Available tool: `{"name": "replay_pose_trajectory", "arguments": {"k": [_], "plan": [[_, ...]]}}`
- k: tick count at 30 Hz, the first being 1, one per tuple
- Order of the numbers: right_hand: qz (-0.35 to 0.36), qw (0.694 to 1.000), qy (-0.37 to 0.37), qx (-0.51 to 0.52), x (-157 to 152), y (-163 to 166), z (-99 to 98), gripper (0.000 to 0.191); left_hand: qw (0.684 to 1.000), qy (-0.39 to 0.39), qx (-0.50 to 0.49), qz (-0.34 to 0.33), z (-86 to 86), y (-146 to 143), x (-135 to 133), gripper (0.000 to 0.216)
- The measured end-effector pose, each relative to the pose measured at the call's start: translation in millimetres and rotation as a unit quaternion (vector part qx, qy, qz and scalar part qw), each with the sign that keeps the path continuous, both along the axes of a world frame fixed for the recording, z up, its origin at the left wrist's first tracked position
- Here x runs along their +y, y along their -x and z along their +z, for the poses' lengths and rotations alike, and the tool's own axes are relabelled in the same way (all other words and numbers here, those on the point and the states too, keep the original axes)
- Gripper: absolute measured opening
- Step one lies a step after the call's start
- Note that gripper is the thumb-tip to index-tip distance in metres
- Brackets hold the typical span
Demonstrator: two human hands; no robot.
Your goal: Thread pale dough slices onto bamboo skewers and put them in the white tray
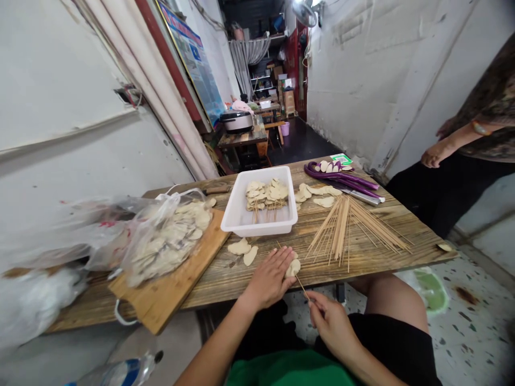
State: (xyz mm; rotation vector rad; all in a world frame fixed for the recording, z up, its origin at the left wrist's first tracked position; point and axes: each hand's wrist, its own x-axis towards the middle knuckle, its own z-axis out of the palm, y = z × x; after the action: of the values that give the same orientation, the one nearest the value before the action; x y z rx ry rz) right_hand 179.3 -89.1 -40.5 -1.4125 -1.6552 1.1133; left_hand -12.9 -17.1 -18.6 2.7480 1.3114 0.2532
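Note:
My left hand [269, 276] lies flat near the table's front edge, fingers stretched out over pale thin slices [295, 266] that partly show beside it. A thin wooden skewer [302, 288] runs from these slices toward me. My right hand [330, 320] pinches the skewer's near end, just off the table edge. How far the skewer passes through the slices is hidden under my left hand. Two or so loose slices [238, 246] lie left of my fingers. Beyond them stands a white plastic tray [259, 232] holding skewered slices [266, 193]. To the right, many bare skewers [341, 228] are fanned out.
A wooden board [203, 268] at left carries a plastic bag full of slices [173, 241]. Purple eggplants [356, 181] and a knife [364, 197] lie at the back right, near more slices [324, 201]. Another person [462, 139] stands at right. A rice cooker [236, 122] sits farther back.

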Motion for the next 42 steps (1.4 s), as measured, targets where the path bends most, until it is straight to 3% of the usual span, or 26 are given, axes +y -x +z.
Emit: {"name": "replay_pose_trajectory", "arguments": {"k": [7,21,27,36,42], "plan": [[0.003,1.000,-0.006,-0.009,5.2,6.4,-5.0,0.036,1.000,0.000,0.007,0.000,-1.6,0.2,0.9,0.057],[-0.016,0.998,-0.040,-0.048,15.4,13.3,5.1,0.025,1.000,-0.011,0.014,-0.005,-2.7,-1.6,0.7,0.058],[-0.020,0.997,-0.052,-0.051,13.8,10.4,0.6,0.026,0.996,-0.080,-0.024,0.030,1.2,1.4,-9.4,0.059],[-0.041,0.994,-0.048,-0.092,11.3,15.8,4.7,0.025,0.984,-0.155,0.048,-0.078,-11.5,2.8,-11.3,0.055],[-0.068,0.990,-0.029,-0.117,9.8,15.3,9.5,0.020,0.971,-0.203,-0.010,-0.129,-13.6,-2.8,-12.3,0.061]]}}
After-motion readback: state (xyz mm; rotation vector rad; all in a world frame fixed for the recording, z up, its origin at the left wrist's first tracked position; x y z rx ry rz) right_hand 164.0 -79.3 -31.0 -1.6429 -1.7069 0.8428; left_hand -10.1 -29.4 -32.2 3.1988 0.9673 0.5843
